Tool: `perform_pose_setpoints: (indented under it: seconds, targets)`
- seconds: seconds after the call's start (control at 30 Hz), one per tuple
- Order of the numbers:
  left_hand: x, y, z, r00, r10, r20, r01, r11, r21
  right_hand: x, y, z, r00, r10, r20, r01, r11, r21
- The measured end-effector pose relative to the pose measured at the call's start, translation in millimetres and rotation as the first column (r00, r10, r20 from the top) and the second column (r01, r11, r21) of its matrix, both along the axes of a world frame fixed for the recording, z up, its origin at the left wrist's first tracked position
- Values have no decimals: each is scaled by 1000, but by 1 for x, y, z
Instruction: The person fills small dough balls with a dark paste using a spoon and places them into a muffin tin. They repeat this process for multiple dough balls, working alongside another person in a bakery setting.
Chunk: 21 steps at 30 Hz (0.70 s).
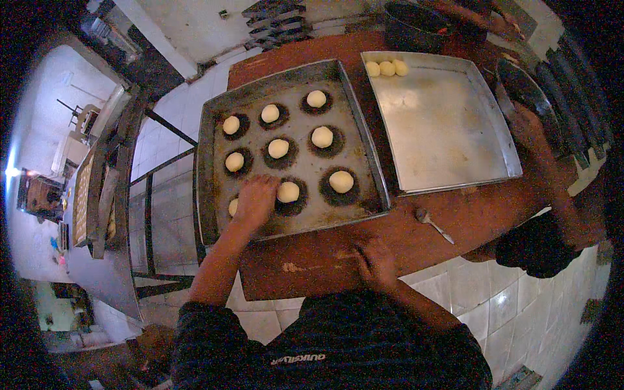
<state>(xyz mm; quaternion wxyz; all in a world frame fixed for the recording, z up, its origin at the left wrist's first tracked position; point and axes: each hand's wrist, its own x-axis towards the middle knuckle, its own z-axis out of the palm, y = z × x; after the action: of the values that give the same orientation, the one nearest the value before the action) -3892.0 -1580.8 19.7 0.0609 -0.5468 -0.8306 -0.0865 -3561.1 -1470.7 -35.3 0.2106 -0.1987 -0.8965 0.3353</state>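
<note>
Inside the worn metal baking tray [208, 130], several pale round dough balls [278, 149] sit in rows, each with a dark ring around it. My left hand [258, 198] is over the tray's near left part, fingers curled downward, right beside a near-row dough ball [288, 192]. It partly covers another ball at its left; whatever is under its fingers is hidden. My right hand [377, 263] is by the table's near edge, loosely bent with a gap between thumb and fingers, and nothing shows in it.
On the reddish-brown table [312, 260], a shiny tray [448, 123] holds several dough balls [387, 68] in its far left corner. A spoon [434, 225] lies nearer. At right, another person's arm [539, 143] reaches by a dark round pan [530, 88]. A black tub [416, 29] stands behind.
</note>
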Motion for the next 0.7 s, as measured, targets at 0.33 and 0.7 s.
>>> perform_pose_setpoints:
  seconds: [0.33, 0.7]
  targets:
    - [29, 15, -4, 929, 142, 342, -164, 986, 34, -3, 2, 1, 999, 45, 22, -45, 999, 11]
    - [41, 11, -14, 938, 102, 331, -48, 985, -168, -6, 5, 0, 995, 96, 37, -97, 995, 39]
